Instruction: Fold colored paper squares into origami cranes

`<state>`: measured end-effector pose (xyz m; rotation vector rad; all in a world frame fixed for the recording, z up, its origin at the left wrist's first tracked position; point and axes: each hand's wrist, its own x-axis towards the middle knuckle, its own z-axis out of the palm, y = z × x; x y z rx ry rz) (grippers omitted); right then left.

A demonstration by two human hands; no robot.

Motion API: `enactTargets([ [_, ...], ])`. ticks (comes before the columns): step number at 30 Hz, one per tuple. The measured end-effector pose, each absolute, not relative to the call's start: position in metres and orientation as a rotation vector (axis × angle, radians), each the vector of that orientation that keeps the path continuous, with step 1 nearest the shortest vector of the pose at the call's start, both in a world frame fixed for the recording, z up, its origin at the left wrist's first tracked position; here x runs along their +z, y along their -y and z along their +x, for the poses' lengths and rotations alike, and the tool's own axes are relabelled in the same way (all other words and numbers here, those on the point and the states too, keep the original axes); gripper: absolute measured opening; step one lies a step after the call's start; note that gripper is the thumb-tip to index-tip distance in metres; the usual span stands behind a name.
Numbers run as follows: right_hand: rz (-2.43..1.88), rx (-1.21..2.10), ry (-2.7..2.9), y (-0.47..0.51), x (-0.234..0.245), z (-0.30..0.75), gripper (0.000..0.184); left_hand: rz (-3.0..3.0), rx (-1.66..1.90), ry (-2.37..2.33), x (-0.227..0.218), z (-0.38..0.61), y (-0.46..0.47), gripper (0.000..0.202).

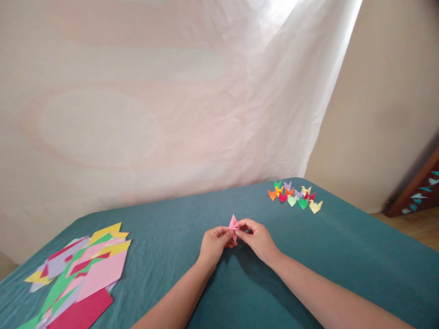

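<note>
A small piece of folded pink origami paper [233, 221] is held up above the middle of the table, its pointed tip upward and another point showing below the fingers. My left hand [216, 242] pinches it from the left side. From the right, my right hand [255, 235] grips it between thumb and fingertips. The fingers of both hands nearly meet and hide the middle of the paper.
Loose sheets of coloured paper [103, 269] lie in a heap at the left. Several small folded paper birds [291, 200] stand grouped at the back right of the green-covered table [164, 237]. A pale hanging cloth [192, 114] is behind it.
</note>
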<state>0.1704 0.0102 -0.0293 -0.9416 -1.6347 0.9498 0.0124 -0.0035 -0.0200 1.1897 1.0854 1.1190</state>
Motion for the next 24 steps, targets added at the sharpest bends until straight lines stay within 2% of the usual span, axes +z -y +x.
enactTargets([
  [7,-0.866,0.862,1.605,-0.0138,-0.031,0.1721,0.01,1.085,1.05,-0.986,-0.0185,0.0072,0.0032,0.032],
  [18,-0.876,0.85,1.63,-0.0101,-0.0251,0.1713,0.017,1.062,1.032,-1.013,-0.0163,0.008,0.0034,0.039],
  [24,-0.974,1.038,1.503,-0.012,-0.028,0.1726,0.024,1.168,1.099,-1.112,-0.0193,0.0114,0.002,0.034],
])
